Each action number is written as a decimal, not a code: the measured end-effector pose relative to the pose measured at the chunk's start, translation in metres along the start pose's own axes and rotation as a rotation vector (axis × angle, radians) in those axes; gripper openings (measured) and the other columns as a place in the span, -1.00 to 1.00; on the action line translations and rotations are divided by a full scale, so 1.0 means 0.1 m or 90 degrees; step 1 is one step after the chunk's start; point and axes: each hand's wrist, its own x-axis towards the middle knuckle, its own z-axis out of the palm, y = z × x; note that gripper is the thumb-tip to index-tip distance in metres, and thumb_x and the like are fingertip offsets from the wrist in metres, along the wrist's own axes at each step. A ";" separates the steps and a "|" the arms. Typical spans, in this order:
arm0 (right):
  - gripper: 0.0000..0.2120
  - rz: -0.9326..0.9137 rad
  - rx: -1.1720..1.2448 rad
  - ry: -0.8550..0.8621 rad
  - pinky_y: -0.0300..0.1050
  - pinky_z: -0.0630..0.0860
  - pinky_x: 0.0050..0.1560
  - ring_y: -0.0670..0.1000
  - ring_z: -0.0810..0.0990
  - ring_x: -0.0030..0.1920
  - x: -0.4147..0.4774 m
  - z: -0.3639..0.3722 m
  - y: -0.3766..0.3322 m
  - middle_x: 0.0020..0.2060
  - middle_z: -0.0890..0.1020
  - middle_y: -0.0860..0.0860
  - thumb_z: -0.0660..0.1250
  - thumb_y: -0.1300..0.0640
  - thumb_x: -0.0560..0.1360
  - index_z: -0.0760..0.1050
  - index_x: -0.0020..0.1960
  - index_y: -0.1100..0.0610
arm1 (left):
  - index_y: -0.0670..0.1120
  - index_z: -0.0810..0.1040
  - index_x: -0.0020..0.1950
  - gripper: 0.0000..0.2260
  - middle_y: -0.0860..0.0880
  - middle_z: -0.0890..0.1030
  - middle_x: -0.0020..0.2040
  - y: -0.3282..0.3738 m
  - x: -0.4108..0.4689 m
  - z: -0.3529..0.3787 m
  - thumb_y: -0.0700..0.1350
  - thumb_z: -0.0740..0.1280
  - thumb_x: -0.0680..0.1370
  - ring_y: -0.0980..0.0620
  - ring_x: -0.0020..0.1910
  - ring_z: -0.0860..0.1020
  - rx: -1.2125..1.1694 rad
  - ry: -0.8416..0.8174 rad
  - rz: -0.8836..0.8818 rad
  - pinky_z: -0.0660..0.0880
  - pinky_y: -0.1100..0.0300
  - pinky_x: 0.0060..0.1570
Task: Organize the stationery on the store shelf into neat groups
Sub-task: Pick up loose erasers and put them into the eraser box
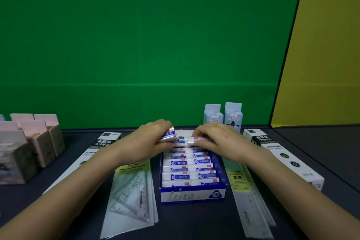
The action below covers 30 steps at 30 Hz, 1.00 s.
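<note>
A blue-and-white eraser box [192, 194] marked 2B sits at the middle of the dark shelf, filled with two rows of white erasers [178, 177] in blue sleeves. My left hand [150, 142] is over the box's far left corner, closed on a small stack of erasers [169, 136]. My right hand [216, 139] is over the far right corner, pinching a single eraser [194, 140] by its end. The two hands nearly meet above the back of the box.
Set-square packs [132, 191] lie left of the box, ruler packs [247, 197] right of it. Long white refill boxes [284, 157] flank both sides. Pink cartons [39, 140] stand far left, two pale blue cartons [232, 116] behind the box. Green back wall, yellow panel at right.
</note>
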 end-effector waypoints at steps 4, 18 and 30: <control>-0.69 -0.021 0.015 -0.003 -0.08 0.46 0.12 -0.04 0.50 0.14 0.05 0.07 0.03 0.14 0.57 -0.05 0.19 -0.11 0.54 0.46 0.19 0.02 | -0.07 0.28 -0.10 -0.79 0.13 0.28 -0.25 0.00 0.00 0.02 0.03 0.22 0.54 0.06 -0.24 0.31 0.007 -0.011 -0.009 0.15 0.17 -0.24; -0.71 -0.028 0.042 -0.015 -0.07 0.49 0.05 -0.03 0.52 0.04 0.07 0.10 0.04 0.08 0.57 -0.05 0.28 -0.09 0.49 0.53 0.15 0.01 | -0.07 0.29 -0.13 -0.80 0.12 0.29 -0.25 -0.04 0.07 0.05 0.01 0.24 0.53 0.06 -0.26 0.31 -0.017 0.000 0.013 0.17 0.18 -0.23; -0.72 -0.019 0.102 0.027 -0.20 0.47 0.02 -0.14 0.52 -0.02 0.06 0.08 0.00 0.06 0.59 -0.08 0.26 -0.08 0.51 0.55 0.14 0.01 | 0.10 0.28 -0.26 -0.77 0.11 0.40 -0.31 -0.06 0.11 0.08 0.01 0.31 0.50 0.17 -0.35 0.38 -0.095 0.009 0.014 0.27 0.33 -0.34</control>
